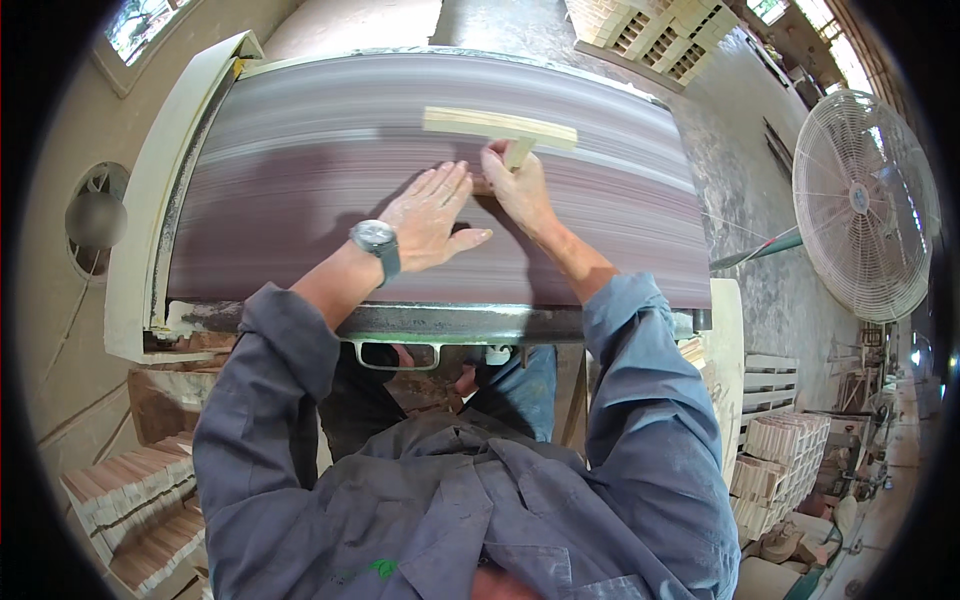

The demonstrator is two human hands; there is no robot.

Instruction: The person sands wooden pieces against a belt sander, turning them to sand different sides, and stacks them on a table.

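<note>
A wide sanding belt [330,150], streaked lengthwise, lies in front of me. My right hand [520,190] is closed around the short stem of a pale T-shaped wooden piece [500,126]. Its long crossbar lies over the belt, beyond my fingers. My left hand [432,212] is stretched flat beside it, palm down, with fingers straight and thumb out to the right. Between the two hands a bit of brownish wood [483,188] shows, mostly hidden by them. Whether my left palm presses on it, I cannot tell.
The sander's pale frame [150,220] rises along the left, and a dark metal edge [450,322] runs along the near side. At right stands a large caged fan [858,198]. Stacked wood pieces [135,510] sit lower left, more [780,455] lower right, and a pallet stack [655,40] at the back.
</note>
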